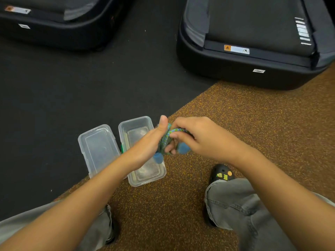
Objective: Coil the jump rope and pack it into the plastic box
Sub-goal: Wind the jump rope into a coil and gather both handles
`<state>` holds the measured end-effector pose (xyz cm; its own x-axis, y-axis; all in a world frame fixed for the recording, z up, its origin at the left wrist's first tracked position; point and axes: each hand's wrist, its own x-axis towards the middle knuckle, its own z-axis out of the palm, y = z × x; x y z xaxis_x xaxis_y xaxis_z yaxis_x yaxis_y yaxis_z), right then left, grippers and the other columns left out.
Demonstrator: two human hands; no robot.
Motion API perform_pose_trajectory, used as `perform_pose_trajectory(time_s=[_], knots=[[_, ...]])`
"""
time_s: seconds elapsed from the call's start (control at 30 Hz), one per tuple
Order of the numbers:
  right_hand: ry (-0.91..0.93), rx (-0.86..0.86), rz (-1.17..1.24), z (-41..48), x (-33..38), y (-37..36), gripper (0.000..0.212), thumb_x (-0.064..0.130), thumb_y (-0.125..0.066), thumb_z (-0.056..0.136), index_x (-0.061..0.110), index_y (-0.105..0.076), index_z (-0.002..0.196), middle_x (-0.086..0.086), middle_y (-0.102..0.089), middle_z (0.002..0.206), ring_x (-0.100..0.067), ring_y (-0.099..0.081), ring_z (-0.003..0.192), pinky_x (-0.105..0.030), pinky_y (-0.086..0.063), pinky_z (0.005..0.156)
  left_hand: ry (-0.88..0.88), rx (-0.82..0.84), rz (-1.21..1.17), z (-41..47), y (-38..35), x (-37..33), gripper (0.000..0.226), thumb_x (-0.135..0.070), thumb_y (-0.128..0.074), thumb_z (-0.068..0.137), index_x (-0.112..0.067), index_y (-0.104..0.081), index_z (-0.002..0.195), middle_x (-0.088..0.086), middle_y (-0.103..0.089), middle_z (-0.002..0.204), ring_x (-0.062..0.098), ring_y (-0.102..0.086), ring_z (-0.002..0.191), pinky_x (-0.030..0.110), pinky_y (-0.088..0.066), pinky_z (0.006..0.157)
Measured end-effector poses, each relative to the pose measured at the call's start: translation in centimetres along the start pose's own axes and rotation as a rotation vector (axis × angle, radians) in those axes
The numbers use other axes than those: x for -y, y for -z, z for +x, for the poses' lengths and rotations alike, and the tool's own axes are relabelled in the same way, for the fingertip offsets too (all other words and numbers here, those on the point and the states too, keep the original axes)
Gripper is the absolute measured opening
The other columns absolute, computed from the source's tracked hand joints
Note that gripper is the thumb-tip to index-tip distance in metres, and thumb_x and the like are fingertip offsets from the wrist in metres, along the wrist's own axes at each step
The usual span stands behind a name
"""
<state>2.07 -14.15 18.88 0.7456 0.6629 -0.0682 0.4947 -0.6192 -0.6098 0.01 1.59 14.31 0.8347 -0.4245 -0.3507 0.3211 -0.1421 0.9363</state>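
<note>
The jump rope (167, 137) is a green and blue braided cord bunched into a small bundle with two blue handle ends sticking out below. My left hand (150, 145) grips the bundle from the left with the thumb up. My right hand (197, 136) pinches a strand of cord at the top of the bundle. Both hands hover just above the right edge of the clear plastic box (143, 176), which lies open on the floor. Its clear lid (98, 147) lies flat beside it on the left.
Two large black treadmill bases stand ahead, one at the right (244, 42) and one at the far left (54, 20). The floor is black mat on the left and brown speckled rubber (253, 124) on the right. My grey trouser legs and a black clog (222, 173) are below.
</note>
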Motion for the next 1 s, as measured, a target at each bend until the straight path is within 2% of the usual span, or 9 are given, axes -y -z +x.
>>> perform_pose_trajectory(time_s=[0.1,0.23,0.4,0.47,0.67,0.77,0.8,0.9,1.0], knots=[[-0.009,-0.049,0.036,-0.1,0.0,0.4,0.016,0.026,-0.048,0.092,0.014,-0.057,0.092,0.007,-0.063,0.074,-0.002,-0.049,0.065,-0.023,-0.040,0.065,-0.003,0.044,-0.058,-0.2,0.1,-0.8,0.069,-0.079,-0.022,0.074,-0.021,-0.058,0.065,-0.004,-0.041,0.046,0.012,-0.052,0.052,0.021,-0.047,0.066],[-0.060,-0.123,0.061,-0.1,-0.2,0.5,0.014,0.034,-0.046,0.088,0.021,-0.052,0.091,0.016,-0.048,0.065,-0.002,-0.045,0.060,-0.027,-0.039,0.060,-0.025,0.073,-0.043,-0.5,0.6,-1.5,0.049,-0.061,-0.042,0.079,-0.016,-0.053,0.063,-0.010,-0.032,0.038,0.012,-0.043,0.043,0.018,-0.042,0.057],[-0.073,-0.160,0.236,0.1,0.0,0.7,0.015,0.031,-0.053,0.089,0.018,-0.047,0.092,-0.003,-0.057,0.066,-0.016,-0.048,0.059,-0.017,-0.034,0.054,-0.035,0.110,-0.158,-0.9,0.7,-2.1,0.033,-0.031,-0.054,0.083,-0.018,-0.045,0.055,-0.011,-0.029,0.036,0.011,-0.035,0.038,0.017,-0.037,0.049],[-0.086,-0.140,0.296,0.2,0.0,0.7,0.016,0.029,-0.053,0.090,0.016,-0.048,0.098,-0.003,-0.055,0.068,-0.009,-0.046,0.057,-0.014,-0.034,0.054,-0.033,0.128,-0.167,-0.9,0.8,-2.2,0.032,-0.027,-0.051,0.084,-0.019,-0.044,0.054,-0.011,-0.029,0.036,0.012,-0.034,0.038,0.018,-0.036,0.049],[-0.131,0.040,0.515,0.1,0.8,-0.3,0.032,0.024,-0.034,0.098,0.020,-0.046,0.126,0.012,-0.049,0.108,0.012,-0.046,0.095,-0.002,-0.036,0.079,-0.066,0.154,-0.190,-1.3,1.4,-2.5,0.035,-0.041,-0.064,0.075,-0.023,-0.047,0.050,-0.015,-0.030,0.035,0.009,-0.037,0.037,0.016,-0.036,0.048],[-0.199,0.107,0.721,0.2,1.4,-0.6,0.036,0.025,-0.027,0.099,0.016,-0.046,0.128,-0.001,-0.057,0.122,-0.005,-0.053,0.111,-0.016,-0.041,0.094,-0.077,0.163,-0.224,-1.4,1.7,-2.7,0.040,-0.055,-0.064,0.068,-0.024,-0.048,0.050,-0.016,-0.030,0.036,0.008,-0.038,0.037,0.015,-0.037,0.047],[-0.216,0.104,0.754,0.2,1.5,-0.6,0.037,0.026,-0.026,0.099,0.015,-0.047,0.127,-0.006,-0.057,0.123,-0.005,-0.054,0.109,-0.018,-0.041,0.094,-0.078,0.167,-0.242,-1.5,1.7,-2.7,0.039,-0.056,-0.063,0.069,-0.024,-0.049,0.051,-0.016,-0.029,0.036,0.007,-0.038,0.037,0.015,-0.037,0.048],[-0.259,0.073,0.875,0.2,1.7,-0.7,0.041,0.026,-0.025,0.099,0.003,-0.050,0.122,-0.005,-0.057,0.116,0.013,-0.052,0.089,0.000,-0.039,0.081,-0.061,0.205,-0.327,-1.6,1.8,-2.7,0.037,-0.055,-0.064,0.069,-0.024,-0.050,0.054,-0.016,-0.030,0.037,0.007,-0.038,0.038,0.015,-0.036,0.048],[-0.244,0.039,0.842,0.3,1.8,-0.8,0.046,0.035,-0.024,0.097,0.006,-0.054,0.116,0.006,-0.059,0.105,0.009,-0.052,0.095,-0.006,-0.040,0.089,-0.039,0.244,-0.400,-1.5,1.8,-2.8,0.036,-0.055,-0.065,0.069,-0.024,-0.052,0.055,-0.016,-0.032,0.037,0.006,-0.039,0.038,0.016,-0.036,0.049]])
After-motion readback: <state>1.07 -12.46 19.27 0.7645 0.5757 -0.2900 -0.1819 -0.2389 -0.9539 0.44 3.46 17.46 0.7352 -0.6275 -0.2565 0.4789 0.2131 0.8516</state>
